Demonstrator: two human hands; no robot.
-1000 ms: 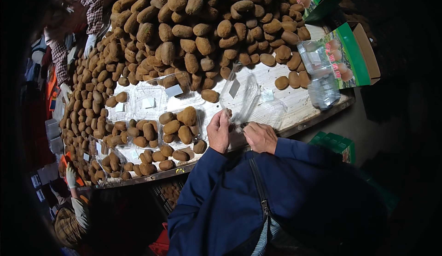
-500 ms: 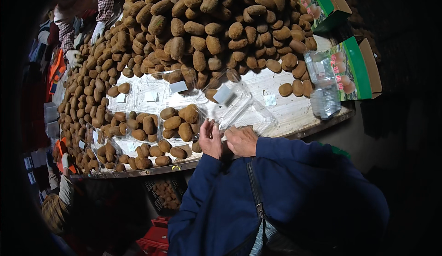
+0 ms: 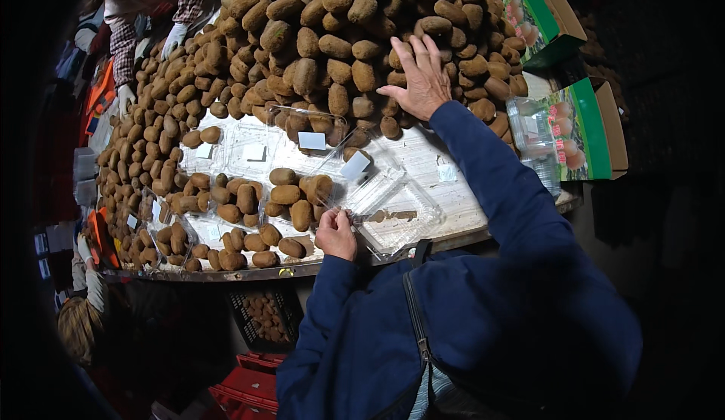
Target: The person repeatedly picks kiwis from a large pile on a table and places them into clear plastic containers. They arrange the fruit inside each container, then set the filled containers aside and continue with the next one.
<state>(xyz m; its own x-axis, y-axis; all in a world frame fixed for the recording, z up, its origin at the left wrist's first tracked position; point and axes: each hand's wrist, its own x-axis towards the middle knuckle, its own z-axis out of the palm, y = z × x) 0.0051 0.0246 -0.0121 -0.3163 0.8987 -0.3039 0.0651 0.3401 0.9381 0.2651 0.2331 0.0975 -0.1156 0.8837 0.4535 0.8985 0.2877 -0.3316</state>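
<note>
My right hand (image 3: 421, 79) reaches out over a big heap of brown kiwifruit (image 3: 337, 46), its fingers spread over the fruit and holding none. Low at the table's near side, my left hand (image 3: 337, 236) is closed, with its fingertips pinching the edge of an open clear plastic clamshell box (image 3: 408, 212). The box lies tilted between my forearms, its lid side toward the heap. Just left of that hand, several kiwifruit (image 3: 300, 215) sit in another clear clamshell.
More clamshells with white cards (image 3: 254, 152) lie to the left. Stacked clear boxes (image 3: 532, 129) stand at the right by green printed cartons (image 3: 596, 129). Below the table are a black crate (image 3: 264, 318) and a red crate (image 3: 253, 382). Another person's gloved hand (image 3: 175, 39) works at far left.
My right hand has left the clamshell and moved up and forward onto the kiwifruit heap, its fingers opening. My left hand stays at the box. The whole view has shifted slightly.
</note>
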